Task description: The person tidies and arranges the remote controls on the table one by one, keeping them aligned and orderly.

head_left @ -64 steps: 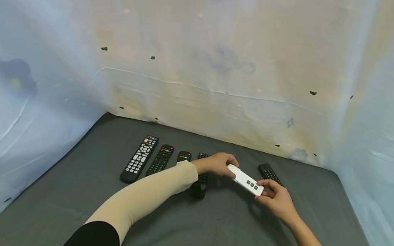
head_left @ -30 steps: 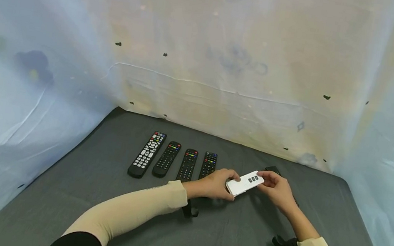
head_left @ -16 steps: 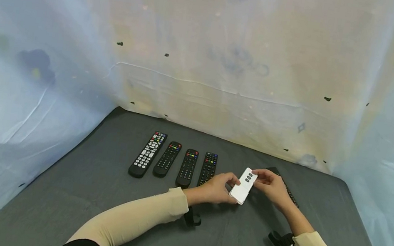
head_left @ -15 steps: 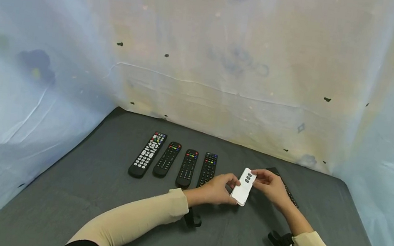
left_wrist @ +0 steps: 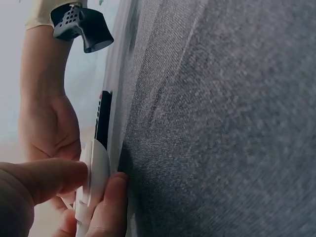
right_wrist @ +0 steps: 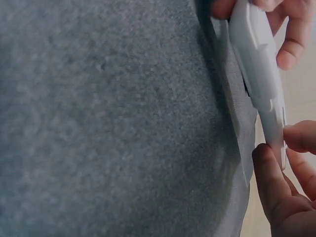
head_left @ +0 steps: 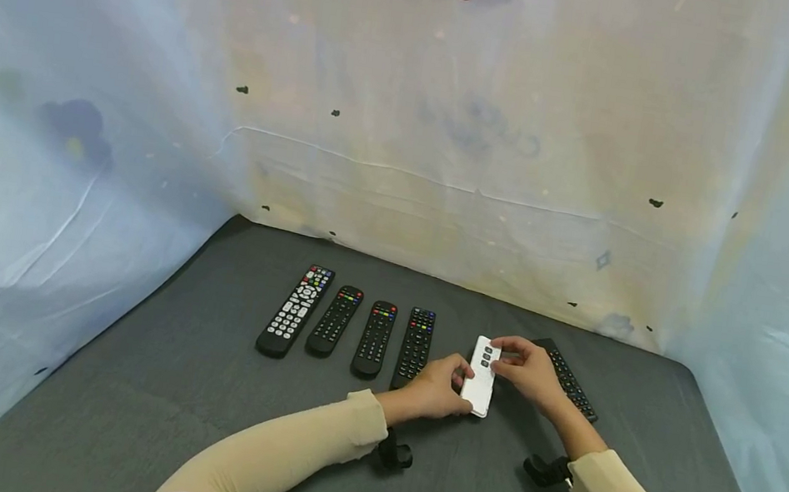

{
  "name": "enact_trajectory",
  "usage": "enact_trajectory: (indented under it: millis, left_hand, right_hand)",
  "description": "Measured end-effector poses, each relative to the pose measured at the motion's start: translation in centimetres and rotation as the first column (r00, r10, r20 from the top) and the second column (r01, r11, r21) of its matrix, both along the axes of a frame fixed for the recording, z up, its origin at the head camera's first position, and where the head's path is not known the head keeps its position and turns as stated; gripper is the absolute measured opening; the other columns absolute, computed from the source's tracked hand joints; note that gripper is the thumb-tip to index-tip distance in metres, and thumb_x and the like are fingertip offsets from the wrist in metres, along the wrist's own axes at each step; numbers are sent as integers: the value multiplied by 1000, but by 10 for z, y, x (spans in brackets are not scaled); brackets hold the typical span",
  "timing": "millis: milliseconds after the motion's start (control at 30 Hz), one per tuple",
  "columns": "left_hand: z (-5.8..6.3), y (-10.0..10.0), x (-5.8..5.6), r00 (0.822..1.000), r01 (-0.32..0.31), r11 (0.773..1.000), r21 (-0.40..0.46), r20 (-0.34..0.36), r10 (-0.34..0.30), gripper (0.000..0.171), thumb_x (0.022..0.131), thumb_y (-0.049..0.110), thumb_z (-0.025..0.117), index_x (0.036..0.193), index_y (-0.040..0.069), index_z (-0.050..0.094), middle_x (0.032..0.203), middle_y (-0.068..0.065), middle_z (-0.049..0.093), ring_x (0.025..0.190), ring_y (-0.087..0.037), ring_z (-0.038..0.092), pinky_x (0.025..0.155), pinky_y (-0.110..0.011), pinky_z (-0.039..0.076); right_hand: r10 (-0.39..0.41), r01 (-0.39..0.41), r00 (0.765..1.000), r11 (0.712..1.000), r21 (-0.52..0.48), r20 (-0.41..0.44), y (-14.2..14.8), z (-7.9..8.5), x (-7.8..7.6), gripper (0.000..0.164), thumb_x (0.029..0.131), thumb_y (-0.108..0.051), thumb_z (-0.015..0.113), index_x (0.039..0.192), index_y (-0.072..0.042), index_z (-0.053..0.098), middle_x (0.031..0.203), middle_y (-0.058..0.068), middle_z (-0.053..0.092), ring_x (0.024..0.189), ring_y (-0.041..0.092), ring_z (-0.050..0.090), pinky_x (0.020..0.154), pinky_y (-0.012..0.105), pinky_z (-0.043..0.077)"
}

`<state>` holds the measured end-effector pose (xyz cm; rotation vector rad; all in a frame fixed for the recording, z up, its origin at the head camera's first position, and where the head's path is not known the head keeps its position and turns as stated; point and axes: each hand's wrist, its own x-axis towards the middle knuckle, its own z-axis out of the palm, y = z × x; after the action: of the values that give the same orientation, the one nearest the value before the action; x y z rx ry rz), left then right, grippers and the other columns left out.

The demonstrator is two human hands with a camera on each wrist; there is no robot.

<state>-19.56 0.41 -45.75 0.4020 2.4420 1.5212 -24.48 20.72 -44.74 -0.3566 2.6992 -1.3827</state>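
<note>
A white remote control [head_left: 478,388] with a few dark buttons is held between both hands, close over the grey cloth. My left hand [head_left: 437,388] pinches its near end, thumb and fingers on opposite sides, as the left wrist view shows on the remote's pale casing [left_wrist: 100,168]. At the far end, my right hand [head_left: 534,375] pinches it; in the right wrist view the fingers [right_wrist: 271,182] lie on both faces of the narrow end. Whether the remote touches the cloth is unclear. Just left of the left hand lies a black remote [head_left: 415,341], partly behind its fingers.
Three more black remotes lie in a row to the left: a large one with white buttons [head_left: 294,312], a smaller one [head_left: 334,322] and another [head_left: 374,340]. A further black remote [head_left: 568,380] lies slanted behind the right wrist. Patterned curtains [head_left: 457,120] enclose the grey-covered table [head_left: 193,386].
The white remote has turned from slanting sideways to pointing nearly away from me, and come lower. Both hands still grip it; the right hand has shifted left, uncovering more of the right-hand black remote.
</note>
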Motion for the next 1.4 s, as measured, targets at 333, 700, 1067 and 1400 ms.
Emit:
enact_trajectory:
  millis: [333, 700, 1067, 1400]
  left_hand:
    - [-4, 7, -5, 991, -65, 990, -121, -121, 51, 39, 72, 9, 80, 104, 11, 59, 88, -2, 58, 75, -9, 50, 63, -21, 41]
    - [1, 9, -6, 981, -83, 960, -267, -193, 31, 35, 77, 12, 75, 108, 9, 59, 91, -5, 56, 76, -13, 50, 65, -25, 42]
    - [0, 9, -10, 981, -77, 938, -338, -191, 12, 34, 75, 13, 79, 102, 8, 59, 92, -8, 62, 79, -16, 57, 70, -27, 47]
    - [20, 10, -18, 987, -7, 895, -445, -149, -67, 37, 82, 28, 75, 105, 4, 58, 94, -9, 62, 74, -14, 55, 64, -26, 46]
  right_hand:
    - [-36, 36, 999, 998, 56, 9, -6, -7, -15, 35, 86, -6, 67, 121, -4, 63, 120, 21, 63, 102, 33, 66, 75, 35, 56]
    - [-11, 11, 1000, 999, 47, 0, -9, -9, -25, 36, 86, -3, 66, 122, -1, 62, 121, 23, 62, 106, 37, 65, 77, 37, 56]
    - [1, 2, 1000, 992, 127, -24, -14, -16, -24, 32, 87, -5, 64, 119, -3, 64, 117, 22, 64, 101, 35, 67, 71, 35, 56]
    - [10, -6, 1000, 988, 152, -28, -9, -7, -10, 32, 93, -12, 61, 124, -4, 61, 126, 22, 60, 109, 38, 63, 77, 41, 56]
